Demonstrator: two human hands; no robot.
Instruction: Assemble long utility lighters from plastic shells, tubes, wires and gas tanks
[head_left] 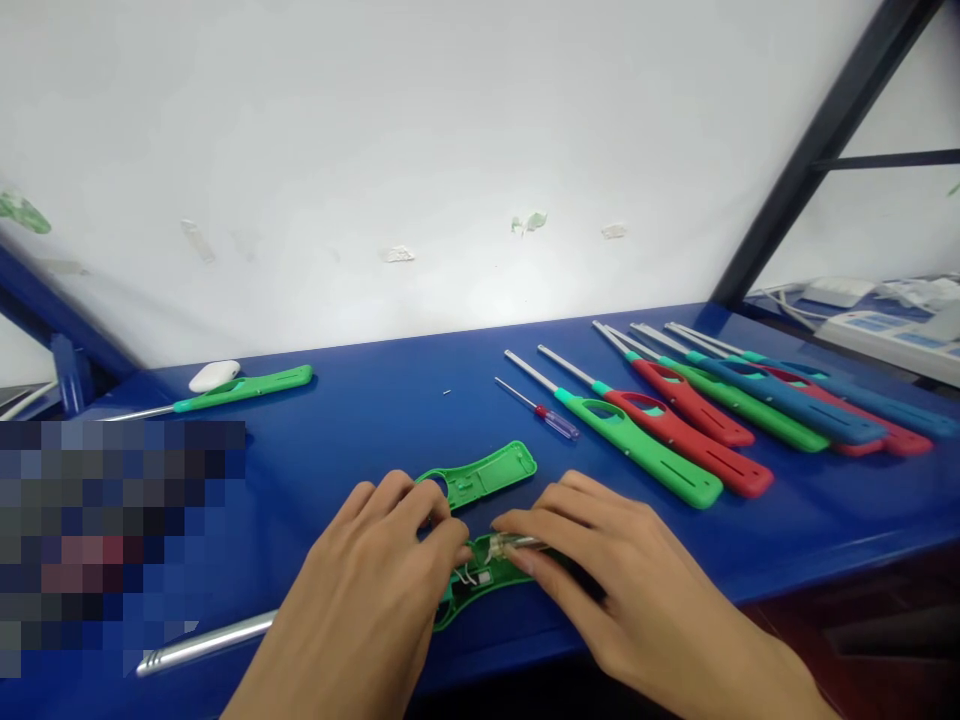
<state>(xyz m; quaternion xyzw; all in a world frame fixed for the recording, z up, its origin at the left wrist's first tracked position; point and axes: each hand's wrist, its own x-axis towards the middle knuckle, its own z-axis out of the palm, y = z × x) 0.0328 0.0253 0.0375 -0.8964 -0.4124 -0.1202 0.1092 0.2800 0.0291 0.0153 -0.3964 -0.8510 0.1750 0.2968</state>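
Observation:
Near the front edge of the blue table lies an opened green lighter body [472,595], with white wires and small parts inside. Its metal tube [214,640] sticks out to the left. My left hand [390,560] grips the body's left part with curled fingers. My right hand [607,570] pinches a small clear and metal part [516,542] between thumb and forefinger, at the body's right part. Just behind my hands rests the other green shell half [491,475], its inner side up. A screwdriver [555,420] with a purple handle lies farther back.
On the right of the blue table [360,400] lie several red, green and blue lighters [675,450]. At the back left, another green lighter [262,385] lies by a white case [214,376]. A power strip [892,340] stands at far right. The left front is pixelated.

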